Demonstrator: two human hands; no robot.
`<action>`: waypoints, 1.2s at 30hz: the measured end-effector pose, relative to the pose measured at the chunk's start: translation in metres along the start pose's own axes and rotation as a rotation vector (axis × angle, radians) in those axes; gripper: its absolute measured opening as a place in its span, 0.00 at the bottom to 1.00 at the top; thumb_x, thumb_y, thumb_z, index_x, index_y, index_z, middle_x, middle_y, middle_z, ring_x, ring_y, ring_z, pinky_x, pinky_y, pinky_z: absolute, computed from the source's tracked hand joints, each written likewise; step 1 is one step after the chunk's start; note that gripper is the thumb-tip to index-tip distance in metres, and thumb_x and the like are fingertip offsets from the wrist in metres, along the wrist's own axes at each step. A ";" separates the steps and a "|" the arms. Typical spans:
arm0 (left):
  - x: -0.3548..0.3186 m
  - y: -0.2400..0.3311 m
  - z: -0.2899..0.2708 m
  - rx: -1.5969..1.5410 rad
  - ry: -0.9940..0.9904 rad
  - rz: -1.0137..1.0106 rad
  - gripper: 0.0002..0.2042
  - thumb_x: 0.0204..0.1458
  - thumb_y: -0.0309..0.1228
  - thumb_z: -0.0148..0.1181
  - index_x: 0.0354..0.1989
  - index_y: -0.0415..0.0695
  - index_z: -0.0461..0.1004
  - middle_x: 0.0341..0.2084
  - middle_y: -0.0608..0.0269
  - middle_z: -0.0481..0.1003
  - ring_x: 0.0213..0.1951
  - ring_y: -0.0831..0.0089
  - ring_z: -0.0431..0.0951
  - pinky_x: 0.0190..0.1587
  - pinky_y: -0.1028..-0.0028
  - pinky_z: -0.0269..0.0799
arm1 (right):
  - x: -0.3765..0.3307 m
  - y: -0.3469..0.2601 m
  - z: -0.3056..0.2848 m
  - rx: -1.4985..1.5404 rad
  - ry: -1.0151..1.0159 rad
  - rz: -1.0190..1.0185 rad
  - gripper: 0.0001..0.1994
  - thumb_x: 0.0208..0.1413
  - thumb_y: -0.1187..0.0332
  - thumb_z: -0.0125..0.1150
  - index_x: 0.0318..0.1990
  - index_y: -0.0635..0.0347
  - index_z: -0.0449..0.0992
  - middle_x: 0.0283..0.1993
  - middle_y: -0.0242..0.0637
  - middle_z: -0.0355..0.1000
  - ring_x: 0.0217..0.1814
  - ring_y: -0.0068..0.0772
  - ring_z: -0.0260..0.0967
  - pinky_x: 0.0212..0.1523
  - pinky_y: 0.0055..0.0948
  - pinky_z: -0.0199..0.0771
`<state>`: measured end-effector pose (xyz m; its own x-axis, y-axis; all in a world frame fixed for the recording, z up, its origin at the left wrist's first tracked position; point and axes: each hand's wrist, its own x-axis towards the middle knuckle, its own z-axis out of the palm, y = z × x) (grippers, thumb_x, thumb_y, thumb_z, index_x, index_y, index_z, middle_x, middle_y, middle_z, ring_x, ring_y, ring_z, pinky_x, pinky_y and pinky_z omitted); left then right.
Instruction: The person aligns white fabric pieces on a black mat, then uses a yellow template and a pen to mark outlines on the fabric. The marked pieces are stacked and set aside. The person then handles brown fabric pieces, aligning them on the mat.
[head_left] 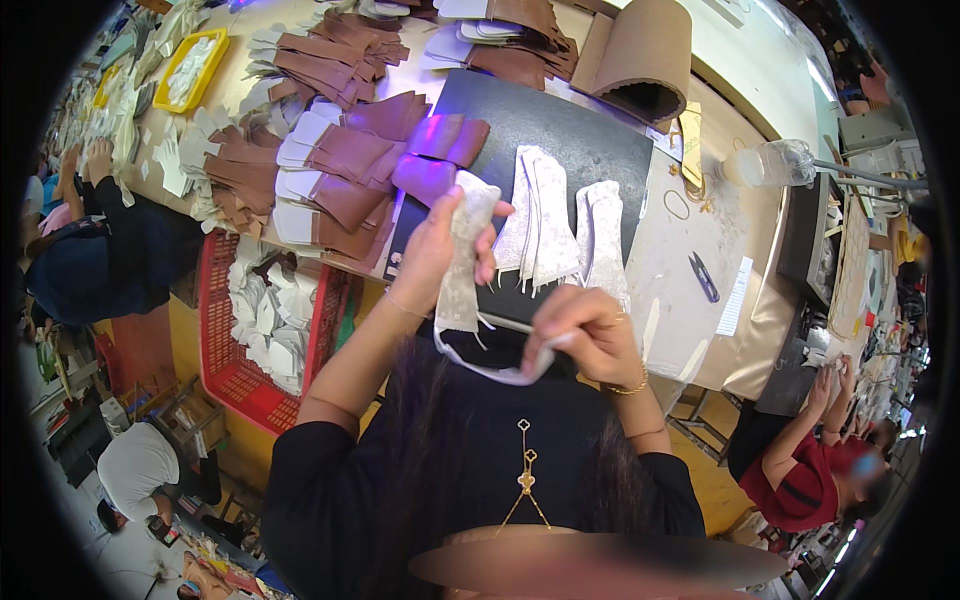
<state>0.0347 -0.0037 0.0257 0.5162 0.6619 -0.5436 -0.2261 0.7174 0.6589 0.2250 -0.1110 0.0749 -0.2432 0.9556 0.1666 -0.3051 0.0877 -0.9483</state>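
Observation:
My left hand (436, 252) is closed around a pale mottled strip-shaped piece of material (463, 262), held upright above the table's front edge. From its lower end a thin white band (480, 368) curves down and across to my right hand (588, 330), whose fingers pinch the band's other end. Behind my hands lies a black board (590, 130). On it rest a fanned stack of pale mottled pieces (538, 222) and a smaller stack (600, 225) to its right, with loose threads at their lower ends. Brown pieces (440, 140) under purple light lie on the board's left part.
Stacks of brown and white cut pieces (340, 160) cover the table's left. A red crate (212, 330) of white scraps stands below. Thread snips (703, 278), a plastic bottle (770, 163) and a brown roll (650, 50) lie right and behind. Other people work at both sides.

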 end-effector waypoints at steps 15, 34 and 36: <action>-0.005 -0.008 -0.017 -0.064 -0.285 -0.007 0.30 0.66 0.51 0.42 0.55 0.31 0.71 0.22 0.67 0.66 0.15 0.81 0.63 0.16 0.81 0.57 | 0.060 0.030 -0.033 -0.911 0.164 -0.107 0.17 0.51 0.69 0.73 0.50 0.56 0.80 0.62 0.43 0.66 0.65 0.46 0.65 0.63 0.42 0.68; 0.043 -0.030 0.044 0.119 0.000 0.269 0.22 0.71 0.45 0.47 0.52 0.36 0.75 0.36 0.60 0.75 0.42 0.70 0.77 0.53 0.72 0.71 | 0.006 0.026 -0.100 -0.613 0.604 0.370 0.17 0.60 0.69 0.67 0.53 0.63 0.72 0.40 0.36 0.71 0.39 0.24 0.69 0.40 0.26 0.71; 0.056 -0.029 0.041 0.598 0.085 0.462 0.27 0.67 0.42 0.56 0.67 0.36 0.63 0.57 0.52 0.69 0.54 0.68 0.72 0.61 0.69 0.65 | 0.007 0.039 -0.105 -1.199 0.657 0.124 0.21 0.58 0.65 0.69 0.54 0.66 0.73 0.43 0.41 0.72 0.40 0.31 0.71 0.42 0.29 0.73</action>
<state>0.1042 0.0033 -0.0023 0.4066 0.8984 -0.1662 0.0949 0.1394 0.9857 0.3087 -0.0714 0.0108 0.3694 0.9016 0.2251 0.7433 -0.1412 -0.6539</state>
